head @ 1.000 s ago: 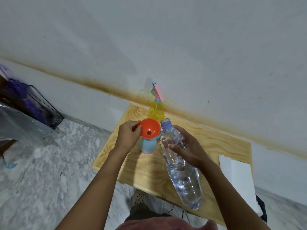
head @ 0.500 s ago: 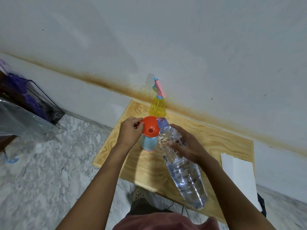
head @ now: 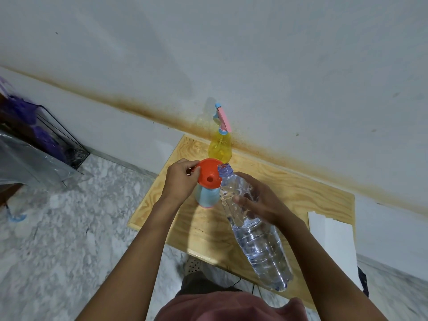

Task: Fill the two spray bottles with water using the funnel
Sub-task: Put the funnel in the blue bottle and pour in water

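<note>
An orange funnel [head: 208, 173] sits in the neck of a light blue spray bottle [head: 207, 197] on the wooden board [head: 289, 198]. My left hand [head: 179, 179] pinches the funnel's rim at its left side. My right hand [head: 259, 200] grips a large clear water bottle [head: 254, 230], uncapped and tilted, its open mouth at the funnel's right rim. Behind them a yellow spray bottle [head: 220, 148] with a pink and blue trigger head stands upright near the wall.
A white sheet or box [head: 331, 242] lies at the board's right end. A black wire rack with purple items [head: 46, 137] and a plastic bag [head: 25, 165] stand on the marble floor at left. The stained wall runs close behind the board.
My right hand has tipped the water bottle further and brought its mouth left to the funnel's rim. My left hand has stayed on the funnel.
</note>
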A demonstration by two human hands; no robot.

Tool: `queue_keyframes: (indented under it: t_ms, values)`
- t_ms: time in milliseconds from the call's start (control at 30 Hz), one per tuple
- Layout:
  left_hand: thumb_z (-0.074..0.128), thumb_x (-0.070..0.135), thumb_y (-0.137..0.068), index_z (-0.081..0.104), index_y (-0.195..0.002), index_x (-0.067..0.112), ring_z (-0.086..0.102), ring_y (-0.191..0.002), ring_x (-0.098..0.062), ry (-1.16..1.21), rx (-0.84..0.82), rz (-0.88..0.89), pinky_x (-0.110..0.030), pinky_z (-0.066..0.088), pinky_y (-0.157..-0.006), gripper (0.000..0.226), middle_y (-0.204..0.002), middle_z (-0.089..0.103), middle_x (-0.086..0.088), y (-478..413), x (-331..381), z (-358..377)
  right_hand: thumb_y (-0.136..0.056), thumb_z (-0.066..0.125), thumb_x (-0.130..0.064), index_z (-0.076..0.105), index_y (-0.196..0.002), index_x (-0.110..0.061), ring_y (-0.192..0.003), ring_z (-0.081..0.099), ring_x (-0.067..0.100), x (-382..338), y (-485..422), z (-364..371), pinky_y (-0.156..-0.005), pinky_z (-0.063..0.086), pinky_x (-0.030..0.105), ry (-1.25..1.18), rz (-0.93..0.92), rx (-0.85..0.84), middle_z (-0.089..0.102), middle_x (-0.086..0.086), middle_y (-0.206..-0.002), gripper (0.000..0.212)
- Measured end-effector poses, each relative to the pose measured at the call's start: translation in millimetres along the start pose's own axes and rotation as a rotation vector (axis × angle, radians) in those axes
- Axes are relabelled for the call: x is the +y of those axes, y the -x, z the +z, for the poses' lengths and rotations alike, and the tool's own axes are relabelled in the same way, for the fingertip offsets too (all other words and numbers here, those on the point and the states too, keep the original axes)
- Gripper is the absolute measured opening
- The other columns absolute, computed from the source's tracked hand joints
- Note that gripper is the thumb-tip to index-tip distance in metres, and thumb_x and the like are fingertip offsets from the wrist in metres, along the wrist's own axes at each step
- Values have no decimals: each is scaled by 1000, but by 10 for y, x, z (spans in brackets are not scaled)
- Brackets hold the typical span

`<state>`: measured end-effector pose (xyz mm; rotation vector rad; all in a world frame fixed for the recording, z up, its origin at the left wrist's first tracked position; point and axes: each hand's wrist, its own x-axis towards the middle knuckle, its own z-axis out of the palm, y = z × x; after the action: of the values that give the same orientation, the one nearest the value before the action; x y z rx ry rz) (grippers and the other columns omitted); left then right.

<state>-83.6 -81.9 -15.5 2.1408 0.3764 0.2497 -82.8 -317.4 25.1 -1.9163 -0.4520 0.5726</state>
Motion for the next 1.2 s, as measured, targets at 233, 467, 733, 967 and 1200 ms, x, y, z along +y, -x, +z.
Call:
queue_keyframes:
  t_ms: [233, 467, 733, 967, 1200]
  values:
    - [65, 10, -92, 72, -116, 5, 63, -81, -12, 4, -10, -17, -3, 42, -70, 25, -95, 67, 0, 1, 17, -15, -90, 68, -26, 39, -134, -43, -59, 65, -7, -39, -4, 0, -53, 50, 15, 11, 12, -21, 69, -25, -69, 56]
    - [65, 9, -92, 72, -116, 5, 64, -84, -14, -2, -14, -26, -8, 44, -73, 26, -97, 68, -2, -2, 21, -21, -90, 67, -30, 37, -135, -41, -56, 64, -6, -56, -14, -12, -54, 49, 14, 25, 32, -41, 69, -28, -69, 55]
    - [64, 9, -92, 72, -116, 5, 64, -86, -15, 13, -12, -28, -7, 44, -72, 25, -100, 69, -7, 7, 36, -23, -86, 67, -39, 41, -141, -35, -52, 65, 3, -41, -30, -27, -52, 50, 21, 11, 30, -51, 73, -12, -69, 61]
    - [64, 9, -92, 72, -116, 5, 63, -84, -13, 9, -9, -26, 2, 41, -67, 26, -98, 68, -4, 0, 26, -22, -89, 66, -37, 39, -143, -33, -50, 65, 5, -49, -45, -34, -54, 55, 23, 51, 21, -65, 72, -7, -64, 61]
    - [64, 10, -92, 72, -117, 6, 64, -85, -14, -6, -11, -25, -1, 40, -68, 26, -100, 69, -6, 2, 6, -19, -94, 63, -27, 37, -130, -42, -49, 61, -4, -122, -44, -44, -55, 51, 14, 84, 10, -87, 69, -24, -62, 47]
